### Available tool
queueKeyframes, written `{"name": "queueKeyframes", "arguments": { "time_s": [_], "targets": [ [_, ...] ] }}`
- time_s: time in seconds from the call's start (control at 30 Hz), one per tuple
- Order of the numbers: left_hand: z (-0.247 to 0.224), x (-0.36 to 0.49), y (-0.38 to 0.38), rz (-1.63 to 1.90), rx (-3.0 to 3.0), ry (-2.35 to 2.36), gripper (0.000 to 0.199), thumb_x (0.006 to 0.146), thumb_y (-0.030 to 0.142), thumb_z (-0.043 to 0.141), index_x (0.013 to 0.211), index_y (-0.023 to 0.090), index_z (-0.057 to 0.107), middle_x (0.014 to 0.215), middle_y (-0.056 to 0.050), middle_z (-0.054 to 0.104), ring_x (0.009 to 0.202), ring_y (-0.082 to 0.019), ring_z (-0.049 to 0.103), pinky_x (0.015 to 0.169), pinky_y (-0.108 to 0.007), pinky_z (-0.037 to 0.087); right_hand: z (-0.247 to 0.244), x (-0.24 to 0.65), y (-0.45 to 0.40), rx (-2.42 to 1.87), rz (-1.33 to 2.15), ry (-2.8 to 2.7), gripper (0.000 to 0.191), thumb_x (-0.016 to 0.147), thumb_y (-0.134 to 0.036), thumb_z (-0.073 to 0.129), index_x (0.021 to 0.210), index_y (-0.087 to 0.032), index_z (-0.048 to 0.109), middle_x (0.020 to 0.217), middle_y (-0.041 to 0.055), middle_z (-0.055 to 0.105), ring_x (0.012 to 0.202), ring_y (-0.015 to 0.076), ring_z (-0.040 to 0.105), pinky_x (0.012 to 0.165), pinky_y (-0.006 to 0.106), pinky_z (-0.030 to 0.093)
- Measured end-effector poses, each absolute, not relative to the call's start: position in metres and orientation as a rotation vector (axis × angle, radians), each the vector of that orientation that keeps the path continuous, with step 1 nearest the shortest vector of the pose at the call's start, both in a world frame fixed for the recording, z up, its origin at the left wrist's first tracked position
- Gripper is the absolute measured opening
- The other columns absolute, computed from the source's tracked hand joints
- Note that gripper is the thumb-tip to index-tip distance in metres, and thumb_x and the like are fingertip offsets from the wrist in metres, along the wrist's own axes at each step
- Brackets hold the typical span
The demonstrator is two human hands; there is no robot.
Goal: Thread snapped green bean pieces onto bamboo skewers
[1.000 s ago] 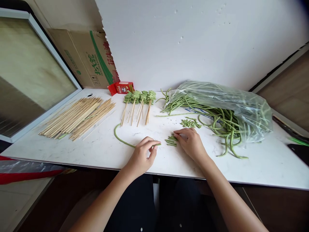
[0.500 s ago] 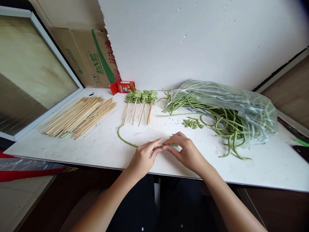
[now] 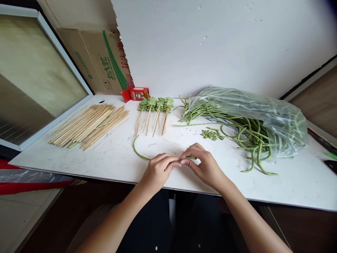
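A long green bean [image 3: 139, 153] lies in a curve on the white table, its left end reaching toward the skewers. My left hand [image 3: 160, 169] pinches it between thumb and fingers near the table's front edge. Close by, with fingertips almost meeting the left ones, my right hand [image 3: 201, 162] is closed on the same bean. A short stretch of bean pokes out past the right fingers. Behind the hands, bean pieces threaded on sticks [image 3: 156, 104] lie in a row with the bare stick ends pointing toward me.
At left is a pile of bamboo skewers [image 3: 86, 123]. A red box [image 3: 137, 94] stands at the back. To the right, long beans [image 3: 247, 130] spill from a clear plastic bag [image 3: 284, 123], near a small heap of short bean ends [image 3: 212, 134]. A cardboard carton [image 3: 92, 59] leans behind.
The left hand's fingers have closed more tightly on the bean, and the bean's free left end has shifted slightly to the right. The whole view has also moved a little.
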State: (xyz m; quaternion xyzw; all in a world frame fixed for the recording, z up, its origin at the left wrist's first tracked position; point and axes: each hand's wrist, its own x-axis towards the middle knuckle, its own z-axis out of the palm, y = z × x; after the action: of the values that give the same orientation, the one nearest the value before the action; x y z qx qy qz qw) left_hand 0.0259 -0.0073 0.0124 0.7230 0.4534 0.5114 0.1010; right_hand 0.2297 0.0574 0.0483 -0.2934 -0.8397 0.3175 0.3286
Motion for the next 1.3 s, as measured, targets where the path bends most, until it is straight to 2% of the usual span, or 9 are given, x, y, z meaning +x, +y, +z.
{"name": "queueKeyframes", "arguments": {
  "time_s": [0.17, 0.3, 0.43, 0.5, 0.67, 0.83, 1.03, 1.2, 1.3],
  "targets": [
    [0.015, 0.029, -0.009, 1.564, 2.139, 1.311, 0.009, 0.100, 0.016, 0.069, 0.096, 0.021, 0.075, 0.086, -0.004, 0.078, 0.079, -0.017, 0.072, 0.072, -0.029, 0.058, 0.044, 0.225, 0.054, -0.736, 0.922, -2.172, 0.019, 0.104, -0.019, 0.062, 0.089, -0.025, 0.073, 0.087, 0.0057, 0.071, 0.096, 0.0259, 0.059, 0.085, 0.040, 0.049],
    [0.016, 0.031, -0.012, 1.610, 2.057, 1.237, 0.008, 0.099, 0.016, 0.071, 0.095, 0.022, 0.075, 0.082, -0.003, 0.078, 0.077, -0.017, 0.073, 0.072, -0.029, 0.059, 0.039, 0.224, 0.054, -0.707, 1.098, -2.099, 0.025, 0.105, -0.037, 0.064, 0.085, -0.025, 0.072, 0.084, 0.0055, 0.067, 0.092, 0.0251, 0.058, 0.085, 0.040, 0.048],
    [0.018, 0.030, -0.012, 1.586, 1.986, 1.219, 0.010, 0.100, 0.017, 0.068, 0.093, 0.021, 0.074, 0.082, -0.004, 0.078, 0.076, -0.017, 0.074, 0.070, -0.029, 0.060, 0.039, 0.223, 0.053, -0.640, 1.259, -2.013, 0.040, 0.102, -0.057, 0.063, 0.082, -0.024, 0.070, 0.082, 0.0054, 0.066, 0.087, 0.0243, 0.059, 0.083, 0.040, 0.049],
    [0.021, 0.026, -0.010, 1.595, 1.948, 1.238, 0.013, 0.100, 0.016, 0.068, 0.090, 0.020, 0.074, 0.081, -0.004, 0.077, 0.074, -0.016, 0.073, 0.069, -0.029, 0.059, 0.042, 0.225, 0.054, -0.607, 1.277, -1.977, 0.043, 0.101, -0.061, 0.063, 0.081, -0.024, 0.070, 0.080, 0.0054, 0.067, 0.086, 0.0244, 0.060, 0.084, 0.041, 0.050],
    [0.027, 0.018, -0.005, 1.590, 1.854, 1.261, 0.004, 0.097, 0.022, 0.076, 0.095, 0.019, 0.077, 0.084, -0.004, 0.078, 0.078, -0.016, 0.074, 0.071, -0.028, 0.059, 0.044, 0.247, 0.076, -0.894, 0.865, -1.891, 0.028, 0.094, -0.055, 0.076, 0.093, -0.027, 0.081, 0.088, 0.0080, 0.077, 0.090, 0.0280, 0.064, 0.078, 0.042, 0.049],
    [0.019, 0.019, -0.004, 1.483, 1.829, 1.319, 0.015, 0.104, 0.022, 0.063, 0.109, 0.020, 0.078, 0.100, -0.009, 0.078, 0.090, -0.019, 0.074, 0.079, -0.031, 0.062, 0.023, 0.268, 0.103, -1.224, 0.427, -2.007, 0.035, 0.100, -0.054, 0.065, 0.099, -0.025, 0.084, 0.095, 0.0109, 0.080, 0.096, 0.0331, 0.064, 0.088, 0.052, 0.052],
    [0.016, 0.022, -0.006, 1.401, 1.866, 1.316, 0.016, 0.104, 0.020, 0.063, 0.112, 0.020, 0.076, 0.104, -0.009, 0.078, 0.098, -0.020, 0.074, 0.087, -0.034, 0.061, 0.011, 0.270, 0.107, -1.259, 0.470, -2.063, 0.034, 0.101, -0.050, 0.063, 0.106, -0.024, 0.083, 0.102, 0.0105, 0.082, 0.104, 0.0342, 0.066, 0.091, 0.051, 0.054],
    [0.016, 0.022, -0.004, 1.417, 1.907, 1.289, 0.016, 0.103, 0.018, 0.065, 0.111, 0.021, 0.079, 0.102, -0.009, 0.075, 0.097, -0.019, 0.073, 0.086, -0.034, 0.061, 0.023, 0.275, 0.107, -1.349, 0.622, -2.041, 0.049, 0.110, -0.054, 0.045, 0.115, -0.023, 0.081, 0.105, 0.0104, 0.084, 0.111, 0.0341, 0.070, 0.093, 0.048, 0.054],
    [0.015, 0.022, -0.003, 1.433, 1.914, 1.294, 0.016, 0.101, 0.018, 0.068, 0.113, 0.021, 0.078, 0.102, -0.008, 0.074, 0.094, -0.019, 0.073, 0.085, -0.033, 0.062, 0.026, 0.279, 0.108, -1.337, 0.654, -2.063, 0.052, 0.110, -0.057, 0.043, 0.116, -0.023, 0.081, 0.109, 0.0106, 0.083, 0.114, 0.0341, 0.070, 0.098, 0.049, 0.052]
  ]
}}
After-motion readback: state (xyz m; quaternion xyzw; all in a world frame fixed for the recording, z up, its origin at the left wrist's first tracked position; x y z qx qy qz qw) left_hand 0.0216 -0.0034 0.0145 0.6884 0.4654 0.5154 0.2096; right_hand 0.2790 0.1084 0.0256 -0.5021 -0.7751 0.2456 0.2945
